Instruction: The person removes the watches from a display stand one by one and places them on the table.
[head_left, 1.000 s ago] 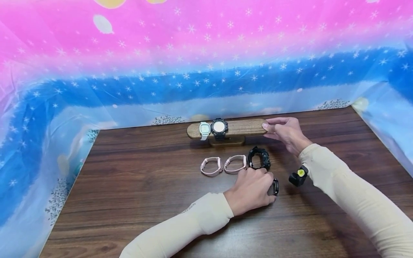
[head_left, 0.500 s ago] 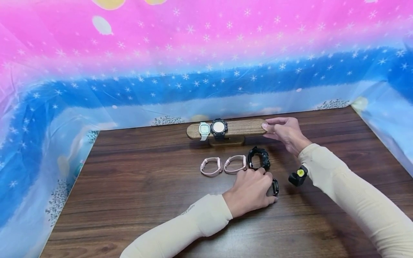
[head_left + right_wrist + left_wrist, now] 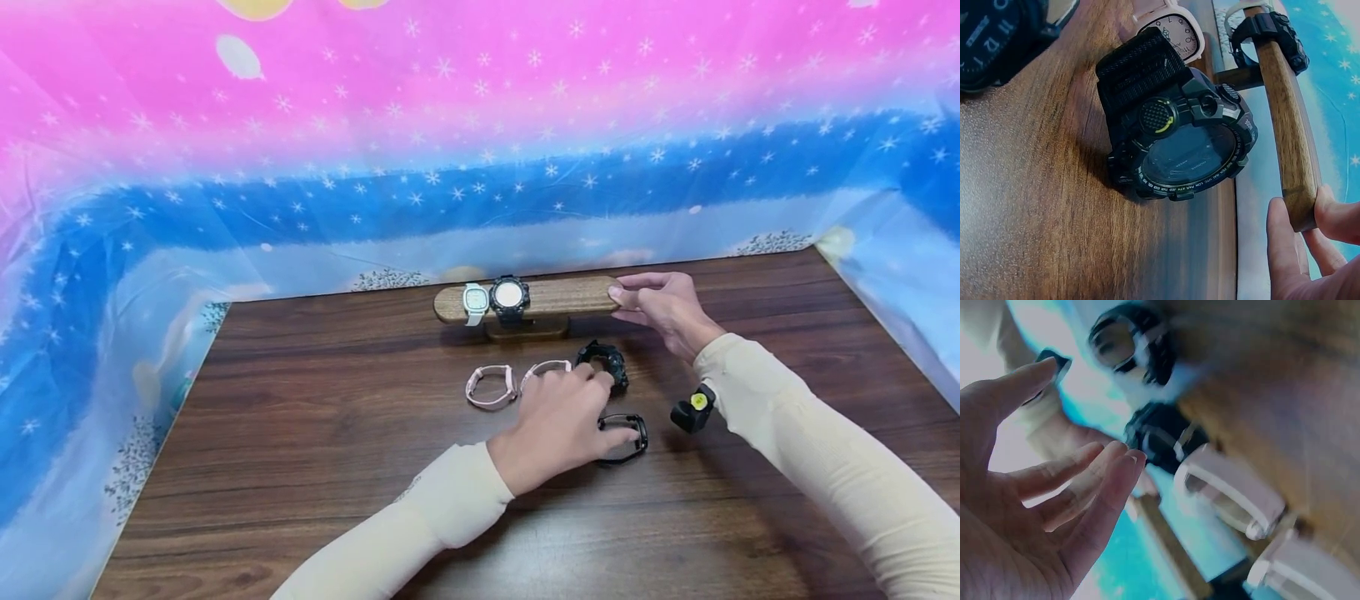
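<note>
My left hand hovers over the table with its fingers extended and nothing in its grasp. Beneath its thumb lies a slim black watch; past its fingertips a chunky black digital watch rests on its side. Two pink watches, one nearer and one farther in the left wrist view, are to the left, one partly covered by the hand. My right hand pinches the right end of a wooden watch stand. That stand carries a white square watch and a black round watch.
The dark wood table reaches back to a pink and blue snowflake backdrop, close behind the stand. A small black camera is strapped at my right wrist.
My left hand has drawn back to the left and up, off the slim black watch, which now shows more fully. One pink watch has become partly covered. The right hand keeps its grip.
</note>
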Demonstrator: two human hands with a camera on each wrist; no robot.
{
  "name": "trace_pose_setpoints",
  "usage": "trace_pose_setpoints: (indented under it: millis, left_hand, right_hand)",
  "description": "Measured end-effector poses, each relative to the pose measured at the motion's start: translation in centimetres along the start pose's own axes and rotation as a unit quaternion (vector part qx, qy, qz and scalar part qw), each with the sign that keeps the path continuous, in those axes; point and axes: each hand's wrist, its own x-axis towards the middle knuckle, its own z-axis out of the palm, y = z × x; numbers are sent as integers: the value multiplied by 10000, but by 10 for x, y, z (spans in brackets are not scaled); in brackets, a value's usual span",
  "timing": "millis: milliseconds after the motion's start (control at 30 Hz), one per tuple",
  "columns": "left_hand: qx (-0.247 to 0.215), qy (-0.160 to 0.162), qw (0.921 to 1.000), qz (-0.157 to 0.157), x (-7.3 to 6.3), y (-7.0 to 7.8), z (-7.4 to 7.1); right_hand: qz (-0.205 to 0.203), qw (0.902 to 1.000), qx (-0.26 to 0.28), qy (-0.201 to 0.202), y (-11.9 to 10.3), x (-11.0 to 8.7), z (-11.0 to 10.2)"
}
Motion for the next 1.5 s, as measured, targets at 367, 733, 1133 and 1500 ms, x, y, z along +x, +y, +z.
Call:
trace_pose_setpoints:
  millis: [367, 733, 1133, 1500]
  left_hand:
    - [-979, 551, 9930, -366, -9, -43, -37]
    - [-1389, 693, 9823, -1052, -13, -92, -56]
    - [-1820, 1040, 9648, -1588, -8, -137, -40]
    - [-2403, 655, 9590, -1349, 0, -175, -17]
  right_hand:
    - [-36, 9999, 128, -10, -2, 1, 3]
    - [-27, 9996, 289, -35, -2, 1, 1]
    - [-78, 9994, 342, -61, 0, 2, 1]
    - [-88, 9995, 294, -70, 0, 1, 1]
